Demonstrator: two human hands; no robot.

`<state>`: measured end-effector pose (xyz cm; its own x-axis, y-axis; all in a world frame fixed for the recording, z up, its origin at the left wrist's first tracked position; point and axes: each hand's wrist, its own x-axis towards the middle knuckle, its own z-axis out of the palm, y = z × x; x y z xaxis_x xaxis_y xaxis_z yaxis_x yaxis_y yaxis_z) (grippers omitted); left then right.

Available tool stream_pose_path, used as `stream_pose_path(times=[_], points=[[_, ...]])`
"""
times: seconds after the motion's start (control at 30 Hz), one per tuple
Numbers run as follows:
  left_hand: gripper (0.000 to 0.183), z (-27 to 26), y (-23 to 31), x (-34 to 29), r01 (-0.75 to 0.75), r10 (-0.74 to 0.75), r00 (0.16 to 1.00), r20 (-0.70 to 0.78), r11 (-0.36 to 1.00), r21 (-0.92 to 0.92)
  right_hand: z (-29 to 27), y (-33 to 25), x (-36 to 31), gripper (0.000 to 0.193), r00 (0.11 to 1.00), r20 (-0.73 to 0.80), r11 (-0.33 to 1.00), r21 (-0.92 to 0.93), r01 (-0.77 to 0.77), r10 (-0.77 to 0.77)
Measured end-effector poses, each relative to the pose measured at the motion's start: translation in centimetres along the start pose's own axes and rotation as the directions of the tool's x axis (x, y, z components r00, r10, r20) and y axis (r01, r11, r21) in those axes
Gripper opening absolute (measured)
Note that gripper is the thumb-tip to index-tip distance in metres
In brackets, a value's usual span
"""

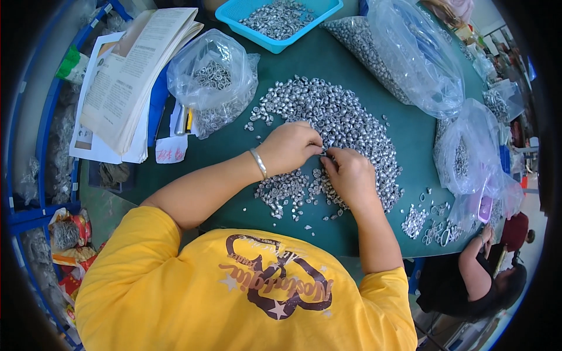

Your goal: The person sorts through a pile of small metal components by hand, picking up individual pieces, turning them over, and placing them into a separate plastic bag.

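My left hand (291,146), with a silver bangle (258,163) at its wrist, is closed in a pinch over the metal parts. Fingertip to fingertip with it, my right hand (354,176) pinches too. Between them shows a bit of a small silvery metal part (323,153), mostly hidden by the fingers. Under and beyond both hands spreads a big pile of small, rounded, shiny metal parts (345,114). A smaller heap of silvery pieces (281,190) lies on the near side, below my left hand, with a few bits scattered toward the table's front edge.
The green table (234,205) carries a blue basket of metal parts (266,41) at the back. Clear bags of parts stand left (213,82) and right (374,55). Papers (126,82) lie at left, loose rings (439,228) at right. A person in black (468,286) sits at right.
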<state>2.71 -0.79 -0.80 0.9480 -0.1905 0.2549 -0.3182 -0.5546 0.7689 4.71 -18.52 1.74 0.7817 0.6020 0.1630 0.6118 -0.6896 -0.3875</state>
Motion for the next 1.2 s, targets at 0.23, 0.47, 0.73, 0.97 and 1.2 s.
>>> stream_pose_path(times=[0.23,0.47,0.73,0.97,1.2], points=[[0.011,-3.0,-0.2,-1.1,0.455,-0.350,0.818,0.457,-0.091,-0.886,0.1,-0.1,0.2,0.008,0.998,-0.001,0.997,-0.033,0.068,-0.068],[0.009,-1.2,-0.4,-0.2,0.293,-0.298,0.948,0.114,0.669,-0.683,0.3,-0.8,-0.2,0.010,0.997,0.058,0.998,-0.012,0.058,-0.057],[0.007,0.8,-0.7,0.0,-0.057,0.061,0.998,-0.011,0.967,0.249,0.3,-0.6,-0.3,0.011,0.999,0.051,1.000,0.017,0.002,-0.003],[0.008,-0.2,-0.4,-0.2,0.074,-0.072,0.993,-0.094,0.997,0.014,0.2,0.0,-0.4,0.010,1.000,0.008,0.993,0.118,-0.029,0.028],[0.014,-4.0,0.1,-1.3,0.360,-0.386,0.859,0.335,-0.010,-0.933,-0.1,-0.1,-0.4,0.008,1.000,-0.014,0.988,0.156,-0.008,0.011]])
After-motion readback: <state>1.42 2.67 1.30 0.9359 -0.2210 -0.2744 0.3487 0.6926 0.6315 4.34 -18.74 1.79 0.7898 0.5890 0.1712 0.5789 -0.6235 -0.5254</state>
